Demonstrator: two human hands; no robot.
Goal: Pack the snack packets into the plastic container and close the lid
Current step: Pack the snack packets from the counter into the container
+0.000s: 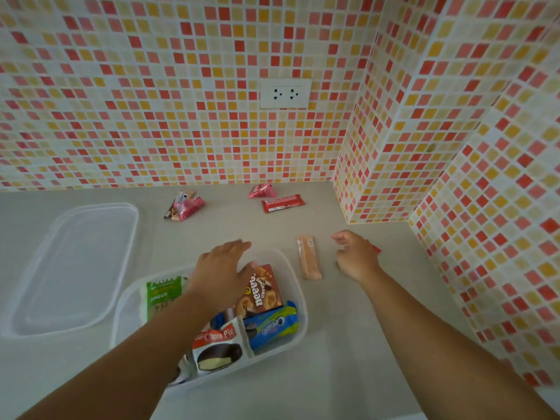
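A clear plastic container stands on the counter in front of me. Inside it lie a green packet, a brown snack box, a blue Cream-O packet and a Choco Pie packet. My left hand reaches over the container with its fingers straight, just above the brown box. My right hand hovers to the right with fingers curled around a red packet, mostly hidden behind it. A peach wafer packet lies between the container and my right hand. The clear lid lies flat at the left.
Near the back wall lie a pink packet on a dark one, a small pink packet and a red bar. A tiled pillar juts out at the right. A wall socket sits above the counter.
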